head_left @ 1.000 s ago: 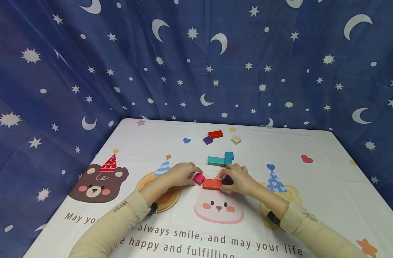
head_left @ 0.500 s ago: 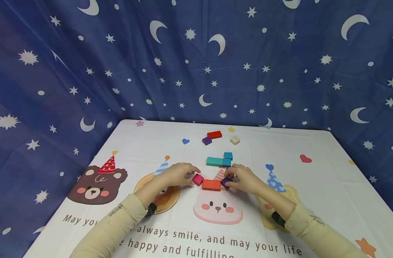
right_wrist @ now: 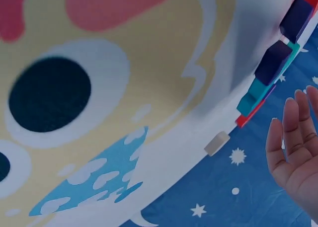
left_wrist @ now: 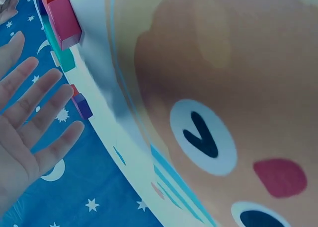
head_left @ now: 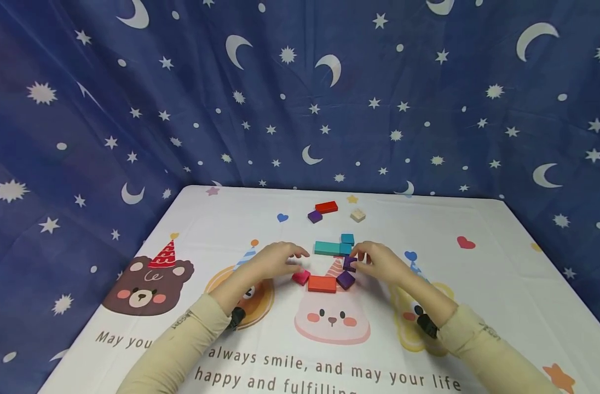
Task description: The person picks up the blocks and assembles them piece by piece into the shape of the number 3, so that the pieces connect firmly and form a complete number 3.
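In the head view my left hand (head_left: 279, 260) hovers behind a pink block (head_left: 301, 277), its fingers spread and overlapping the block's far edge. The left wrist view shows the palm and straight fingers with nothing in them, apart from the pink block (left_wrist: 65, 23). My right hand (head_left: 381, 264) has its thumb and index fingertips right at the side of a dark purple block (head_left: 349, 264). Relaxed, uncurled fingers (right_wrist: 291, 132) show in the right wrist view. A second purple block (head_left: 346, 280) lies nearer, beside an orange block (head_left: 322, 284), with the pink one at its left end.
A teal block (head_left: 327, 248) and two blue blocks, one of them this upper blue block (head_left: 347, 239), lie behind the hands. Farther back are a red block (head_left: 327, 207), a purple block (head_left: 315, 216) and a cream block (head_left: 358, 215). A starry curtain (head_left: 260, 109) hangs behind the table.
My right hand has moved slightly away from me and off the nearer purple block; a second purple block now shows at its fingertips. My left hand has risen and its fingers have opened off the pink block.
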`<state>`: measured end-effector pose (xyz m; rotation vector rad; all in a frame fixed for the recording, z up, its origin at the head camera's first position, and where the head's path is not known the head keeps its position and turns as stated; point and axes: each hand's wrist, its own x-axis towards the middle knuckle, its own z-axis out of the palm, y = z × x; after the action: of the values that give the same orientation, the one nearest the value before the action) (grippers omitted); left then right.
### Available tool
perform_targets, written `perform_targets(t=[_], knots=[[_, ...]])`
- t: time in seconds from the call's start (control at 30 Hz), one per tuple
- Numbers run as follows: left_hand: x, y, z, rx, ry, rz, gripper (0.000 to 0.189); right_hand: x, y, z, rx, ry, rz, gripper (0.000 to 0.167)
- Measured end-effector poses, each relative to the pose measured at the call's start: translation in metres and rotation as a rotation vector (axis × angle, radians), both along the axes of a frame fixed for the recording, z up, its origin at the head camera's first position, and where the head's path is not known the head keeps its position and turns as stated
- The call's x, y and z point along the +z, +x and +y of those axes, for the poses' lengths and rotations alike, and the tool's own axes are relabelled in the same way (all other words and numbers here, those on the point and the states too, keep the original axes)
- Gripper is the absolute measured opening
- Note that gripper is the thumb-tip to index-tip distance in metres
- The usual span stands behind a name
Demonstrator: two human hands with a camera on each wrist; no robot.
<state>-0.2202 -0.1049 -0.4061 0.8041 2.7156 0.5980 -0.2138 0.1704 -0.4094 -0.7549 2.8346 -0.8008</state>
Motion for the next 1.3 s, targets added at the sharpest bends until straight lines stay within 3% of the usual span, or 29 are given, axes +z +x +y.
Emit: perform_targets(t=[0.33,0.53,0.7,0.93,1.3], knots=[[-0.005,-0.011,0.012,0.077,0.048,0.088,0.028,-0.01,-0.019,0.004,-0.105,-0.006,0.059,0.012],[-0.009,-0.02,0.019,0.108,0.044,0.138,0.024,-0.016,-0.028,0.004,-0.138,0.029,0.036,0.011],[-0.015,-0.027,0.025,0.133,0.017,0.137,0.026,-0.021,-0.033,0.003,-0.148,0.034,0.009,0.011],[-0.025,-0.034,0.031,0.127,-0.1,0.152,0.04,-0.024,-0.036,-0.003,-0.118,0.056,-0.011,0.009],[-0.024,-0.044,0.042,0.135,-0.148,0.131,0.039,-0.022,-0.039,-0.005,-0.118,0.105,-0.049,0.013]])
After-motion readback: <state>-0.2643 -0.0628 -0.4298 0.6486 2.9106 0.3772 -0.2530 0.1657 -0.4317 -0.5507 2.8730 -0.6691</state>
